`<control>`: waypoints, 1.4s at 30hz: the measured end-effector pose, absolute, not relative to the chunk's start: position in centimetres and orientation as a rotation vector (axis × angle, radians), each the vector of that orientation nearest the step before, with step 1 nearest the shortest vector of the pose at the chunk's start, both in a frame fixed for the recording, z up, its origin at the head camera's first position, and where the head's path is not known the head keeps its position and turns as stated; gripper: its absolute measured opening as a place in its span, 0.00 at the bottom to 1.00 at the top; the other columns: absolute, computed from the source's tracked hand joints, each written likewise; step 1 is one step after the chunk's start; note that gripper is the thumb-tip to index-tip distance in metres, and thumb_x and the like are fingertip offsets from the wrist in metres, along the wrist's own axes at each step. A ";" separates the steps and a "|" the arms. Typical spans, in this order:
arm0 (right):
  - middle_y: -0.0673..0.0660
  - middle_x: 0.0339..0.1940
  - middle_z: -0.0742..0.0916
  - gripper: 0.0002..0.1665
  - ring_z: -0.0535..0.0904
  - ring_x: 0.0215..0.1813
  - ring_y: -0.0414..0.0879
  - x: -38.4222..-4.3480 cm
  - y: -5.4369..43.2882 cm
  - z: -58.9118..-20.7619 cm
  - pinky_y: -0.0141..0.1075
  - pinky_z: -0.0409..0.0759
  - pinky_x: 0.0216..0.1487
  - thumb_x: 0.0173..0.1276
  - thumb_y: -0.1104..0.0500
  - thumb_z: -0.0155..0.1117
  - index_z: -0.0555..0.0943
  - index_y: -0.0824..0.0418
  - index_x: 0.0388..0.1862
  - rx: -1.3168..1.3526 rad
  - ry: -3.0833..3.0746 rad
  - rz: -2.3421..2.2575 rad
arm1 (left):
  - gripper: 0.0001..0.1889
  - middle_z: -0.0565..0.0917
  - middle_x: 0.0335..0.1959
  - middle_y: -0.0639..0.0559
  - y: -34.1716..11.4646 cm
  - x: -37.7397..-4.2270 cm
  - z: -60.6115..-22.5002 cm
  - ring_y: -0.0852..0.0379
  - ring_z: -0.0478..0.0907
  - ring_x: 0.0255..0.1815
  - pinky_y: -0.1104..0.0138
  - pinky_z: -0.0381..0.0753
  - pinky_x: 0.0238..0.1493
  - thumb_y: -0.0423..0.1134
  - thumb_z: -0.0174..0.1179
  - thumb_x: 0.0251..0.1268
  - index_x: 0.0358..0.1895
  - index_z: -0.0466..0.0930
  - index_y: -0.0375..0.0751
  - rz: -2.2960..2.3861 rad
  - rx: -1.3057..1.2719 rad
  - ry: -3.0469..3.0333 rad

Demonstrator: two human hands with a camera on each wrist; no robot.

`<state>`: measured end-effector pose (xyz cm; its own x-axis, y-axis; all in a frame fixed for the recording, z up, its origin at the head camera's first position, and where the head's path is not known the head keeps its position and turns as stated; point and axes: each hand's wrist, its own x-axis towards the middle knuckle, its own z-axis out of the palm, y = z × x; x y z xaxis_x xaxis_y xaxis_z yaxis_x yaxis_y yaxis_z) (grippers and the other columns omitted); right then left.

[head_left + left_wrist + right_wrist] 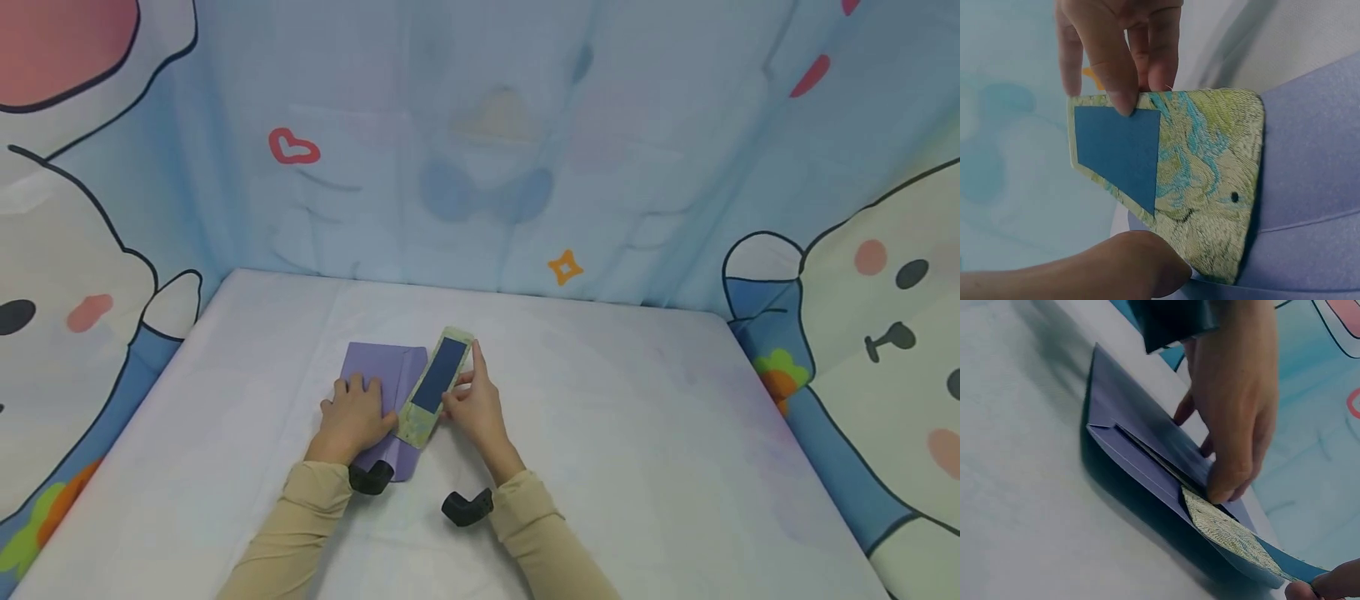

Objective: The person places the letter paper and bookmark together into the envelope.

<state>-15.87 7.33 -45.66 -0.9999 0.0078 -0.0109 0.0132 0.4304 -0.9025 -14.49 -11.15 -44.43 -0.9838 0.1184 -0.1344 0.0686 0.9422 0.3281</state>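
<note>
A flat purple envelope (375, 358) lies on the white cloth, with a long slit along it in the right wrist view. My left hand (354, 421) rests on it with fingers spread. The left thumb (1154, 259) is at the lower corner of a long patterned card (438, 375). Yellow-green with blue swirls, the card carries a plain dark blue panel (1116, 153). My right hand (480, 408) pinches the card's right edge and holds it tilted. The card's lower end (1225, 528) meets the envelope's slit; how much of it lies inside is hidden.
White cloth (637, 433) covers the table. A blue printed curtain (480, 242) hangs behind, with cartoon figures at both sides. Black wrist-worn devices (467, 507) stick out over the cloth near both cuffs.
</note>
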 end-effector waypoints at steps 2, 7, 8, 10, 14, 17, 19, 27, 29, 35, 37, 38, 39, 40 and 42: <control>0.62 0.48 0.79 0.57 0.83 0.30 0.44 -15.8 7.1 -45.8 0.33 0.81 0.29 0.58 0.71 0.62 0.42 0.51 0.78 -0.001 2.686 -1.631 | 0.32 0.64 0.63 0.29 -11.1 -14.5 -44.4 0.29 0.59 0.64 0.34 0.64 0.53 0.48 0.55 0.61 0.64 0.66 0.30 0.479 0.139 2.946; 0.62 0.47 0.80 0.55 0.84 0.33 0.46 -15.6 6.8 -46.2 0.33 0.80 0.30 0.57 0.70 0.63 0.45 0.56 0.78 -0.041 2.751 -1.555 | 0.32 0.65 0.63 0.29 -11.1 -14.6 -44.5 0.29 0.59 0.64 0.34 0.64 0.53 0.49 0.56 0.62 0.64 0.66 0.31 0.461 0.142 2.948; 0.62 0.47 0.80 0.54 0.84 0.34 0.46 -15.6 6.7 -46.3 0.33 0.80 0.30 0.57 0.70 0.64 0.46 0.57 0.78 -0.045 2.742 -1.559 | 0.32 0.65 0.63 0.29 -11.0 -14.6 -44.5 0.29 0.59 0.64 0.34 0.64 0.53 0.50 0.56 0.62 0.64 0.66 0.31 0.457 0.143 2.948; 0.61 0.46 0.80 0.54 0.84 0.35 0.47 -15.5 6.6 -46.4 0.32 0.81 0.31 0.57 0.71 0.64 0.47 0.59 0.77 -0.053 2.713 -1.576 | 0.32 0.64 0.64 0.29 -11.1 -14.6 -44.6 0.29 0.59 0.64 0.34 0.64 0.53 0.50 0.56 0.62 0.64 0.66 0.31 0.451 0.143 2.947; 0.62 0.45 0.80 0.53 0.85 0.36 0.48 -15.3 6.3 -46.6 0.30 0.81 0.30 0.57 0.71 0.64 0.48 0.63 0.77 -0.094 2.667 -1.606 | 0.32 0.65 0.63 0.29 -11.1 -14.7 -44.7 0.29 0.59 0.64 0.34 0.65 0.53 0.50 0.56 0.62 0.64 0.66 0.31 0.445 0.142 2.955; 0.62 0.45 0.80 0.52 0.85 0.35 0.48 -15.2 6.1 -46.7 0.29 0.81 0.29 0.56 0.71 0.65 0.49 0.64 0.76 -0.122 2.670 -1.596 | 0.32 0.65 0.63 0.29 -11.1 -14.7 -44.7 0.29 0.59 0.64 0.34 0.65 0.53 0.50 0.56 0.62 0.63 0.66 0.31 0.443 0.139 2.961; 0.63 0.45 0.81 0.51 0.85 0.35 0.48 -15.1 6.0 -46.7 0.29 0.80 0.28 0.56 0.71 0.65 0.51 0.65 0.76 -0.135 2.676 -1.581 | 0.32 0.65 0.63 0.29 -11.1 -14.7 -44.7 0.29 0.59 0.64 0.34 0.65 0.53 0.50 0.56 0.62 0.64 0.66 0.31 0.445 0.135 2.962; 0.61 0.44 0.82 0.48 0.84 0.33 0.46 -15.1 5.5 -47.1 0.27 0.79 0.28 0.56 0.70 0.66 0.55 0.68 0.73 -0.167 2.683 -1.510 | 0.34 0.65 0.64 0.29 -11.1 -14.7 -44.6 0.29 0.59 0.64 0.33 0.64 0.54 0.50 0.56 0.60 0.65 0.66 0.31 0.465 0.118 2.953; 0.61 0.45 0.82 0.47 0.84 0.32 0.45 -15.0 5.4 -47.2 0.27 0.79 0.28 0.56 0.70 0.66 0.56 0.69 0.73 -0.167 2.687 -1.488 | 0.34 0.64 0.64 0.29 -11.1 -14.7 -44.7 0.29 0.59 0.64 0.33 0.63 0.54 0.50 0.57 0.60 0.65 0.66 0.31 0.470 0.115 2.953; 0.63 0.46 0.83 0.42 0.84 0.31 0.44 -14.8 5.5 -47.2 0.26 0.79 0.28 0.57 0.69 0.66 0.61 0.72 0.70 -0.195 2.707 -1.427 | 0.34 0.65 0.64 0.29 -11.0 -14.7 -44.7 0.29 0.59 0.64 0.33 0.64 0.54 0.50 0.57 0.59 0.65 0.66 0.31 0.468 0.115 2.952; 0.63 0.47 0.83 0.41 0.84 0.30 0.44 -14.8 5.4 -47.2 0.26 0.79 0.28 0.57 0.69 0.66 0.62 0.72 0.69 -0.197 2.702 -1.422 | 0.34 0.65 0.64 0.29 -11.0 -14.7 -44.7 0.30 0.59 0.64 0.34 0.64 0.54 0.50 0.57 0.60 0.65 0.66 0.31 0.460 0.117 2.953; 0.63 0.46 0.83 0.41 0.84 0.31 0.44 -14.8 5.4 -47.2 0.25 0.79 0.28 0.56 0.69 0.66 0.63 0.73 0.68 -0.205 2.711 -1.410 | 0.34 0.65 0.63 0.29 -11.0 -14.7 -44.7 0.30 0.59 0.64 0.34 0.65 0.53 0.50 0.57 0.60 0.65 0.66 0.31 0.460 0.119 2.957; 0.63 0.46 0.82 0.40 0.85 0.31 0.45 -14.8 5.4 -47.2 0.25 0.78 0.28 0.56 0.69 0.66 0.64 0.74 0.68 -0.216 2.717 -1.407 | 0.34 0.65 0.63 0.29 -11.1 -14.7 -44.7 0.30 0.59 0.64 0.34 0.65 0.53 0.50 0.57 0.60 0.65 0.66 0.31 0.458 0.120 2.958; 0.63 0.45 0.82 0.39 0.85 0.31 0.45 -14.8 5.4 -47.2 0.24 0.78 0.28 0.56 0.69 0.66 0.64 0.74 0.67 -0.225 2.722 -1.400 | 0.34 0.65 0.64 0.29 -11.1 -14.7 -44.8 0.30 0.59 0.64 0.34 0.65 0.53 0.50 0.57 0.60 0.65 0.66 0.31 0.456 0.122 2.958; 0.62 0.43 0.81 0.38 0.85 0.30 0.45 -14.8 5.3 -47.3 0.24 0.78 0.29 0.56 0.68 0.67 0.66 0.74 0.66 -0.243 2.746 -1.373 | 0.34 0.65 0.63 0.29 -11.1 -14.7 -44.7 0.30 0.60 0.63 0.34 0.65 0.53 0.50 0.57 0.59 0.65 0.66 0.31 0.458 0.121 2.959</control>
<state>-14.82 5.30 -47.26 -0.9856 -0.1682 0.0154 -0.1132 0.5907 -0.7989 -14.71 -11.05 -44.72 -0.9862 0.1018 -0.1304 0.0576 0.9502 0.3062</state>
